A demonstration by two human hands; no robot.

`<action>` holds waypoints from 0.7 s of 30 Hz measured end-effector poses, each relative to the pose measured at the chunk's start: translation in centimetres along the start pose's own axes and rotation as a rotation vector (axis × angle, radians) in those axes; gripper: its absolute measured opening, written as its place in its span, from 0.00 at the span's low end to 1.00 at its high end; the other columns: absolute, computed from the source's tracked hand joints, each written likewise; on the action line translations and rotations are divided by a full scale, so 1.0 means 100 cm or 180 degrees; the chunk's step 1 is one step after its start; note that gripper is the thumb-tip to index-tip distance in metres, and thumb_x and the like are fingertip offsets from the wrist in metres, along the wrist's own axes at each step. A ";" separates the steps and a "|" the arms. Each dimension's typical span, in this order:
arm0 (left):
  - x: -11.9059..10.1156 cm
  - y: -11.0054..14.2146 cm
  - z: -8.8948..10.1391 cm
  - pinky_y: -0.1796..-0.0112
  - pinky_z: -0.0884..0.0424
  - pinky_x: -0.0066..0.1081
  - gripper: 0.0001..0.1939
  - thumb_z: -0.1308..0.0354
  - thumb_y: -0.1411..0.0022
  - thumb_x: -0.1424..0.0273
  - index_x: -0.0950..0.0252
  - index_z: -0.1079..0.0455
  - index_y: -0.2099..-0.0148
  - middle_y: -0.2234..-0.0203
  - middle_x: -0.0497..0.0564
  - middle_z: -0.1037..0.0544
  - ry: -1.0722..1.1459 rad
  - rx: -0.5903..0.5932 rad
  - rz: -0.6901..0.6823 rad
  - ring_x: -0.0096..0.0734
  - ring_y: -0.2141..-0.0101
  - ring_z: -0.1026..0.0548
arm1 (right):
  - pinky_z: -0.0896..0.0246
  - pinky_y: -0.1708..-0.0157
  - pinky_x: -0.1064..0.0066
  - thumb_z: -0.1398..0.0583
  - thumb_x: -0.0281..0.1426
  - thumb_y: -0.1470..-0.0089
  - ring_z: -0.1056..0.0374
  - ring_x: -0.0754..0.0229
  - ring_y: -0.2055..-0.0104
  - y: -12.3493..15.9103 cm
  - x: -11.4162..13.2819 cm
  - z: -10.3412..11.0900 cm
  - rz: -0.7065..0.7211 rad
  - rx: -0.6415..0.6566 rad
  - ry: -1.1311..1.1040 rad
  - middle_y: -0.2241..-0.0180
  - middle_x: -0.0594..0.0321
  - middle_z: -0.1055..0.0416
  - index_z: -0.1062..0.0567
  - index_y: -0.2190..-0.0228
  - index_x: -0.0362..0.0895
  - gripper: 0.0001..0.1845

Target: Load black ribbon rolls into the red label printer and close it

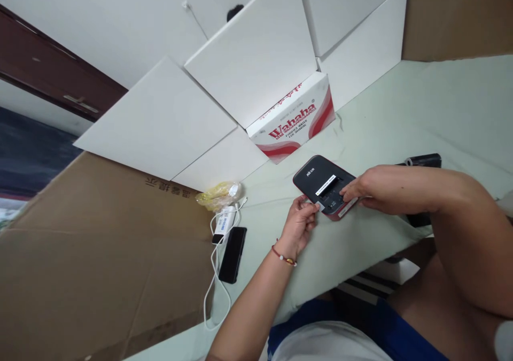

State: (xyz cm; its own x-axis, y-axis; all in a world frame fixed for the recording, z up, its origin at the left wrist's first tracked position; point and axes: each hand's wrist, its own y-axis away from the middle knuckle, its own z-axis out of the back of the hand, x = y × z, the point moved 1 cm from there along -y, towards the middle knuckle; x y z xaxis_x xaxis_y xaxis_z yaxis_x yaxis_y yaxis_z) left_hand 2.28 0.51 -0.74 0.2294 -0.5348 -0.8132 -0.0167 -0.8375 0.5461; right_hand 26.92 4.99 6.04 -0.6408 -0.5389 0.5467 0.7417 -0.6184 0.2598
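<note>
**Two bare hands at a flat black device**

A flat black plastic device with rounded corners and a dark red side (310,175) lies on a pale green tablecloth (449,104), in front of a white and red cardboard box with the word "Wahaha" (296,120). A narrow white strip with small print (325,185) lies across the top of the device.

The left hand (300,222), with a thin red bracelet (284,256) at its wrist, is at the device's near left corner. Its thumb and forefinger are together, pinching a small pale grey piece (320,206); whether this piece belongs to the device, one cannot tell. The right hand (371,189) comes from the other side, and its fingertips touch the top of the device near the red side. Whether these fingers grip something cannot be told.

To the left, a black smartphone (233,255) lies beside a white box with blue lettering (225,221). A white cable (205,297) loops next to them, and a yellowish clear plastic bag (220,194) is just behind.
</note>
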 end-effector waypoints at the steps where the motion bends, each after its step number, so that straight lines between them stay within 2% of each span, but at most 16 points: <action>1: -0.002 -0.002 -0.001 0.79 0.59 0.23 0.39 0.19 0.66 0.67 0.61 0.35 0.53 0.77 0.34 0.41 0.0033 0.0018 0.0046 0.13 0.81 0.50 | 0.34 0.59 0.67 0.44 0.28 0.43 0.24 0.55 0.62 0.001 0.000 0.001 0.0013 0.0001 -0.0010 0.60 0.67 0.17 0.16 0.52 0.60 0.24; 6: -0.006 -0.005 0.002 0.79 0.61 0.22 0.42 0.19 0.69 0.70 0.61 0.35 0.51 0.77 0.33 0.41 -0.0007 -0.0049 0.0135 0.13 0.81 0.48 | 0.37 0.63 0.68 0.45 0.27 0.41 0.26 0.56 0.65 0.001 0.003 0.002 -0.0065 0.0000 0.0236 0.63 0.63 0.18 0.15 0.55 0.55 0.21; 11: -0.001 -0.005 0.005 0.78 0.59 0.23 0.43 0.18 0.68 0.68 0.62 0.33 0.49 0.76 0.34 0.39 -0.0084 -0.0023 0.0044 0.14 0.80 0.45 | 0.43 0.65 0.69 0.47 0.25 0.38 0.27 0.57 0.65 -0.014 0.008 0.008 -0.0178 -0.0211 0.0397 0.64 0.61 0.19 0.16 0.57 0.52 0.21; 16: 0.003 -0.009 0.007 0.78 0.54 0.24 0.45 0.17 0.68 0.67 0.61 0.32 0.47 0.71 0.37 0.34 -0.0105 -0.0159 -0.0048 0.16 0.77 0.41 | 0.44 0.65 0.68 0.45 0.24 0.42 0.26 0.55 0.63 -0.030 0.009 0.013 -0.0591 -0.0406 0.0481 0.61 0.59 0.18 0.16 0.52 0.52 0.23; 19: 0.006 -0.009 0.006 0.77 0.50 0.25 0.43 0.17 0.67 0.66 0.61 0.30 0.47 0.68 0.40 0.31 -0.0118 -0.0159 -0.0184 0.18 0.75 0.36 | 0.43 0.65 0.67 0.44 0.25 0.42 0.26 0.55 0.64 -0.039 0.009 0.013 -0.0681 -0.0386 0.0421 0.62 0.60 0.18 0.16 0.55 0.51 0.21; 21: 0.011 -0.007 0.007 0.77 0.48 0.25 0.43 0.17 0.64 0.64 0.61 0.31 0.46 0.66 0.41 0.30 -0.0077 -0.0117 -0.0293 0.18 0.74 0.36 | 0.42 0.65 0.66 0.44 0.26 0.42 0.25 0.52 0.62 -0.049 0.011 0.013 -0.0805 -0.0443 0.0582 0.62 0.56 0.18 0.16 0.57 0.49 0.18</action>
State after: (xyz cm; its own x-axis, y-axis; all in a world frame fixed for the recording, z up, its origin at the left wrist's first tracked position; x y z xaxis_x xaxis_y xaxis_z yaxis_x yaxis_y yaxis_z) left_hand 1.87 0.40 -2.11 0.2049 -0.4586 -0.8647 0.0392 -0.8789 0.4754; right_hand 22.77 8.16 6.37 -0.8352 -0.4445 0.3238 0.5287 -0.8109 0.2508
